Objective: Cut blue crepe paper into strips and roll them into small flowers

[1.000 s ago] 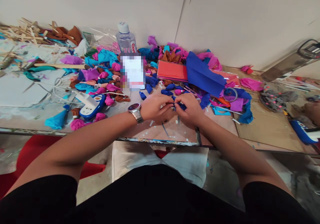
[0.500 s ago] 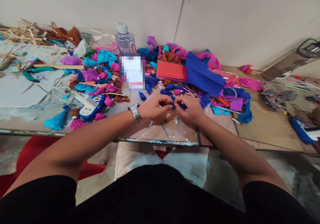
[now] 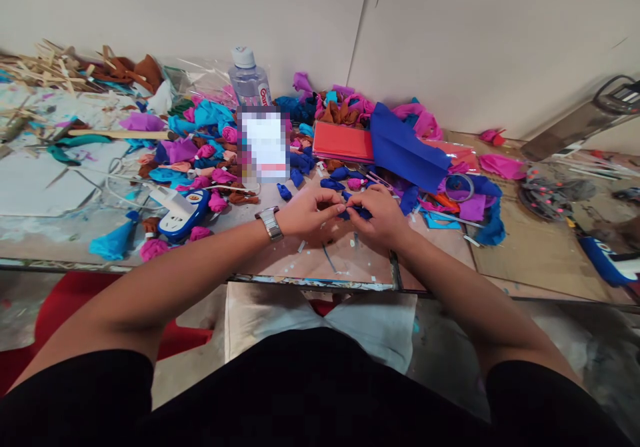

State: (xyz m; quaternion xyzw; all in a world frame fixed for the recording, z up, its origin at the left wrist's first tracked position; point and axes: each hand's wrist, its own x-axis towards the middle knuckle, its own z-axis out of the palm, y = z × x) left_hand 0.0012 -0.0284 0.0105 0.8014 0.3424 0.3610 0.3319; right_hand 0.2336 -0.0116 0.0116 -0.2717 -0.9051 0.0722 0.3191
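Just above the middle of the frame the left hand [image 3: 304,215] and the right hand [image 3: 379,215] meet over the counter [image 3: 310,260], both closed on one small dark blue crepe paper piece [image 3: 353,212]. The left fingers [image 3: 336,208] are pinched together on its left end, forefinger stretched along it; the right fingers [image 3: 356,202] are curled tight over its right end, so most of the paper is hidden and only a dark blue strip shows between the two hands. A silver wristwatch [image 3: 269,223] sits on the left wrist.

Behind the hands, toward the upper middle, lie small rolled paper buds in blue, pink, brown and turquoise [image 3: 220,167], spread across to the left. A blurred white card [image 3: 264,142] stands among them, with a clear water bottle [image 3: 249,80] right behind it against the wall. To the right of the card lies a flat red paper stack [image 3: 343,142], touching a folded dark blue paper sheet [image 3: 406,146] that overlaps its right edge. A roll of clear tape [image 3: 460,187] rests just right of the blue sheet. Left of centre a blue and white power strip [image 3: 181,212] lies on the counter, with a turquoise paper cone [image 3: 113,242] near its lower left. In the upper left corner is a heap of wooden sticks [image 3: 43,67]
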